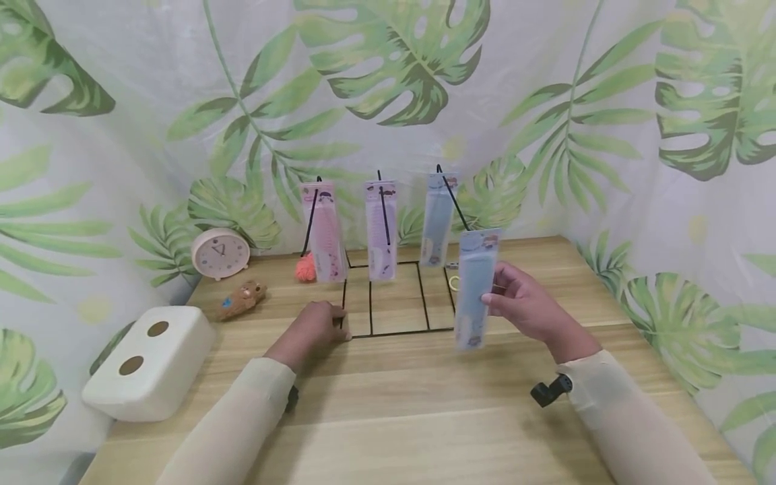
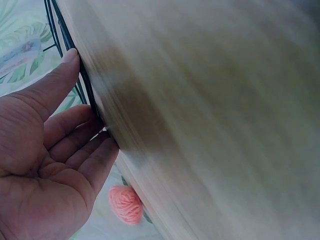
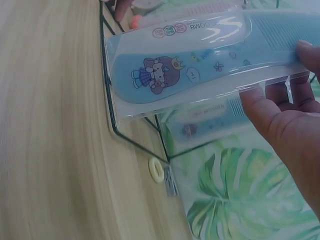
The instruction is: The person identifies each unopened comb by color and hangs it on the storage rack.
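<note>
In the head view my right hand pinches a blue comb in a clear package along its side, held upright in front of the rack's right hook. The right wrist view shows a cartoon girl printed on the wide end of this comb. A black wire rack stands on the table, with a pink packaged comb, a purple one and another blue one hanging from its hooks. My left hand grips the rack's front left corner; its thumb and fingers are at the wire.
On the left are a white box with two round holes, a brown bear toy and a pink clock. An orange-pink yarn ball sits behind the left hand. A yellow ring lies beside the rack's right side.
</note>
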`<state>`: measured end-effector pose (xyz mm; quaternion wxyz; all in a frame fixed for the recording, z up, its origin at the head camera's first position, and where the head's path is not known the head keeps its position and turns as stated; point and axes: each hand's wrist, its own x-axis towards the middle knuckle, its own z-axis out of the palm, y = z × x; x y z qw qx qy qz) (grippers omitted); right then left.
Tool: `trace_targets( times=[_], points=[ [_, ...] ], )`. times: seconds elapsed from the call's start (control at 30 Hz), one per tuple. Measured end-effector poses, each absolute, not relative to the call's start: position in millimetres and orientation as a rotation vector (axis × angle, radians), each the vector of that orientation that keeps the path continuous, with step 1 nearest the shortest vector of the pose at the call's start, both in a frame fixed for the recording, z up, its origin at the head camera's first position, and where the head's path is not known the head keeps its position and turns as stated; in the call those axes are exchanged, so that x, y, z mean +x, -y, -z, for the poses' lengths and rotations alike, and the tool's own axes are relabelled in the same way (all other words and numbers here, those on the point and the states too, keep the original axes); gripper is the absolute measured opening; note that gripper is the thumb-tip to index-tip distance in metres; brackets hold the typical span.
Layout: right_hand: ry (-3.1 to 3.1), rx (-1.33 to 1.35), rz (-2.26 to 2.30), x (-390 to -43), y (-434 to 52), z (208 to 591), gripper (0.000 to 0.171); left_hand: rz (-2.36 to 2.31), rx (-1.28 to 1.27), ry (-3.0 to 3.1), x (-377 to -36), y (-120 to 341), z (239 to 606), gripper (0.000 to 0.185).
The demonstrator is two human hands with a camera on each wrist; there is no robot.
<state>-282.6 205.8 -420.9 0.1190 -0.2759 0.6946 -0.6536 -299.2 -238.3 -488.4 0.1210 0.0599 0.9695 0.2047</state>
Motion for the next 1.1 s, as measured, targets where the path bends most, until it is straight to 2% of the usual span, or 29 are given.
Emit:
trace_targets(
  times=[0.43, 0.67, 1.1],
  points=[
    [-2.103, -0.733, 1.873, -283.8, -195.9, 416.1, 0.032, -0.584, 0.177, -2.837, -298.3, 235.5, 486.7, 0.062],
    [-2.176, -0.643, 1.846, -289.2, -190.8, 415.0, 0.038, -0.591, 0.174, -2.844, -296.6, 236.9, 486.0, 0.062],
    [-2.236, -0.275, 2.0, -339.9, -153.5, 391.5, 0.045, -0.567, 0.2, -2.86, -298.0, 238.3, 488.5, 0.061]
  ],
)
